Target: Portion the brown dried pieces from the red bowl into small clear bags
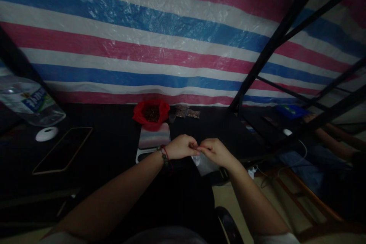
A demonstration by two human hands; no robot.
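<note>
Just below the middle of the frame, a small clear plastic bag (pixel 203 162) hangs from the person's two hands, its top edge caught where the fingertips meet. The left hand (pixel 180 147) and the right hand (pixel 215 151) are drawn together, touching at the fingers, both pinched on the top of that bag; the light is dim and I cannot make out what the bag holds. A red string bracelet (pixel 165 155) with dark beads sits on the left wrist.

Right behind the hands, on the dark table (pixel 114 141), lies a flat digital scale (pixel 153 137) with a shiny steel plate. Just beyond it, touching its far edge, sits an open red plastic bag (pixel 151 113) with a brown, crumbly filling. To the right of that stand a tiny clear cup (pixel 172 117) and a few small filled packets (pixel 187 112).

Toward the left of the frame a phone (pixel 63 149) lies face up with a dark screen, a round white object (pixel 47 134) just beside its upper corner, and a plastic water bottle (pixel 28 101) on its side at the left edge.

A striped tarp (pixel 160 34) in red, white and blue fills the upper half. On the right, a black metal frame (pixel 274 42) slants down, and another person's forearm (pixel 331 141) shows past it.
</note>
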